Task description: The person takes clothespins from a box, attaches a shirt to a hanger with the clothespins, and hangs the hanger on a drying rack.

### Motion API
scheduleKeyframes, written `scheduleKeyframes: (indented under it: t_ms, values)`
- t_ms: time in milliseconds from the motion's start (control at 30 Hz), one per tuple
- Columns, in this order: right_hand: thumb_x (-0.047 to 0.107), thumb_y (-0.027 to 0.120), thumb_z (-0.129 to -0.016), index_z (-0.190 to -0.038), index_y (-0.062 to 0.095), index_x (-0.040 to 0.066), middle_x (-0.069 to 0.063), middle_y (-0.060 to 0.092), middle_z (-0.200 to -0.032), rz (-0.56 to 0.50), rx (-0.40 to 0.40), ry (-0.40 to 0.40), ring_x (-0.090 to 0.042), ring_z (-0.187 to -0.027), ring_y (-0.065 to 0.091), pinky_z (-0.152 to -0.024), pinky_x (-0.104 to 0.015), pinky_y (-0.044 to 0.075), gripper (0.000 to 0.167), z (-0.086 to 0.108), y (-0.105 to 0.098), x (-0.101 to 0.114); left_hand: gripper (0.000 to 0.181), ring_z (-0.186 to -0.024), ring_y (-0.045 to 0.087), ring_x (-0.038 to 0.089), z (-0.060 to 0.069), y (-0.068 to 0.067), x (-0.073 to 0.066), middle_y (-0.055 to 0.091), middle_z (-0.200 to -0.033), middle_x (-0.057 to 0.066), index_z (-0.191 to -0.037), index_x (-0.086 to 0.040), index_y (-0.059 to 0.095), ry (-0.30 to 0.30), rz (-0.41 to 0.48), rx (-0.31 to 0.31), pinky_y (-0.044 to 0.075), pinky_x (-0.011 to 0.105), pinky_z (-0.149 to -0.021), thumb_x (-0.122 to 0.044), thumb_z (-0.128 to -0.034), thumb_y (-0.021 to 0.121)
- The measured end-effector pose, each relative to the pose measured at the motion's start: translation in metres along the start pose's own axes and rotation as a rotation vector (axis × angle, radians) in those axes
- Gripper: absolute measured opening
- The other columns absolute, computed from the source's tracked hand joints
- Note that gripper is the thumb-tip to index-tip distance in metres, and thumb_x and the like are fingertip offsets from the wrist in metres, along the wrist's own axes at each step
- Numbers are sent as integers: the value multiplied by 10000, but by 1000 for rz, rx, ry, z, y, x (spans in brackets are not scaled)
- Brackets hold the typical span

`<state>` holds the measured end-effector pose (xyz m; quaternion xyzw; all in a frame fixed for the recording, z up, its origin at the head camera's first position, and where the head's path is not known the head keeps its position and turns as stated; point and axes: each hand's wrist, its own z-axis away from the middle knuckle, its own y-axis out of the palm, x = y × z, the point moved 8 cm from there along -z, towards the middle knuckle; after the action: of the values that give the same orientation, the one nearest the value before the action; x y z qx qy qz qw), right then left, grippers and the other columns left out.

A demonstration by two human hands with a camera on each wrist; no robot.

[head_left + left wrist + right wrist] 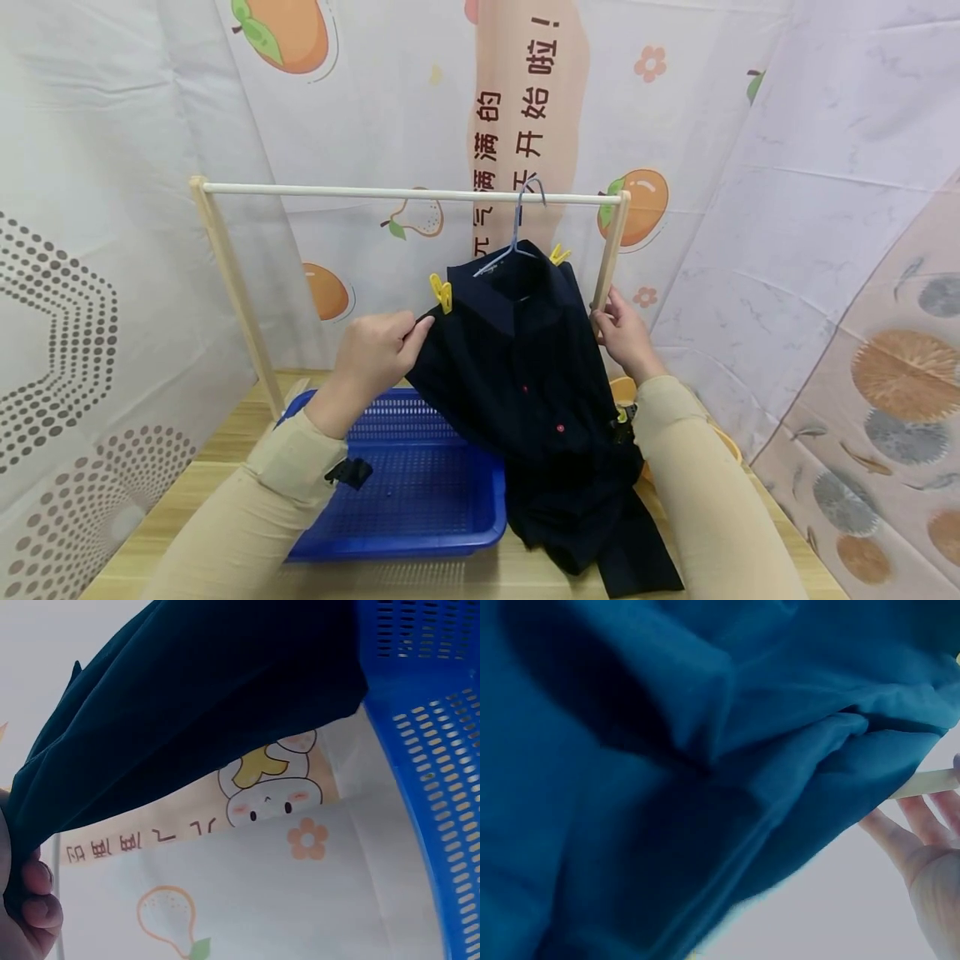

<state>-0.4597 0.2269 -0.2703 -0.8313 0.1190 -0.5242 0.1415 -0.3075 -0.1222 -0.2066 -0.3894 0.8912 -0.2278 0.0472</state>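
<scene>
A dark navy shirt [517, 358] with red buttons hangs on a blue-grey hanger [516, 227], whose hook is over the rack's white rod [337, 192]. Yellow clothespins [442, 293] sit at both shoulders. My left hand [378, 350] pinches the shirt near its left shoulder, pulling the cloth out sideways; in the left wrist view the cloth [187, 720] stretches away from those fingers [39, 876]. At the rack's right wooden post [611, 246], my right hand [626, 333] holds the post between thumb and fingers [922, 821], beside the shirt's edge. Shirt folds hide part of the post.
A blue plastic basket [491, 500] stands on the wooden table [180, 500] under the rack, left of the shirt. Something orange [624, 388] shows partly behind the right forearm. The rack's left post [232, 283] rises behind the basket, and printed curtains surround the table.
</scene>
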Motion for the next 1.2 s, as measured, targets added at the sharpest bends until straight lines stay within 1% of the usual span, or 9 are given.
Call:
scheduleKeyframes:
  t_ms: [133, 200, 333, 467, 567, 800, 967, 1100, 1200]
  values:
    - [61, 458, -1082, -1633, 219, 175, -327, 512, -1406, 30, -12, 1, -446, -1193, 586, -817, -491, 574, 611, -8, -2, -17, 517, -421, 190, 76, -6, -2, -1, 229, -544, -66, -597, -152, 334, -14, -6, 9, 180, 280, -401, -119, -953, 707]
    - [78, 462, -1085, -1634, 224, 204, -308, 525, -1403, 40, -18, -3, -429, -1202, 586, -801, -459, 579, 612, -9, -3, -20, 510, -420, 204, 80, -10, -3, -1, 239, -542, -64, -596, -150, 343, -27, -5, 18, 189, 280, -402, -126, -962, 698]
    - [84, 464, -1086, -1635, 223, 236, -317, 509, -1413, 16, -13, -10, -432, -1247, 562, -844, -528, 558, 619, -10, -2, -22, 502, -419, 230, 87, -15, -5, -1, 253, -539, -62, -594, -149, 355, -50, 1, 27, 200, 281, -401, -132, -974, 682]
    - [73, 463, -1084, -1634, 224, 249, -331, 493, -1421, -6, -7, -7, -445, -1260, 549, -871, -582, 525, 625, -10, -2, -22, 508, -415, 226, 94, -18, -8, -1, 246, -537, -63, -591, -152, 343, -43, -9, 10, 190, 287, -402, -131, -979, 670]
    - [83, 461, -1088, -1635, 219, 254, -318, 497, -1426, 1, -8, -5, -435, -1256, 554, -874, -581, 527, 622, -9, -2, -21, 513, -413, 220, 97, -22, -10, -2, 241, -535, -64, -589, -152, 336, -35, -17, -4, 184, 291, -402, -132, -980, 668]
    - [94, 470, -1088, -1631, 237, 255, -279, 523, -1424, 29, -16, -1, -414, -1232, 572, -863, -577, 538, 612, -8, -4, -21, 515, -409, 222, 99, -29, -12, -4, 243, -528, -63, -585, -151, 340, -37, -22, -10, 193, 296, -400, -145, -986, 664]
    - [112, 464, -1094, -1634, 208, 281, -257, 520, -1437, 52, -13, 18, -382, -1237, 573, -853, -524, 557, 621, -8, -3, -22, 504, -409, 236, 111, -37, -13, -6, 251, -532, -52, -587, -139, 352, -35, -34, -21, 200, 302, -398, -135, -994, 649]
    - [124, 454, -1098, -1638, 185, 271, -262, 511, -1442, 56, -10, 18, -380, -1242, 568, -841, -485, 566, 621, -7, -3, -23, 502, -408, 249, 121, -43, -17, -6, 263, -527, -41, -582, -130, 363, -38, -40, -40, 203, 303, -395, -139, -994, 649]
    - [113, 451, -1096, -1637, 196, 270, -271, 509, -1441, 43, -9, 13, -393, -1246, 565, -848, -512, 562, 618, -7, -3, -23, 502, -407, 256, 129, -48, -19, -6, 265, -527, -36, -581, -128, 362, -44, -45, -52, 201, 308, -400, -143, -996, 645]
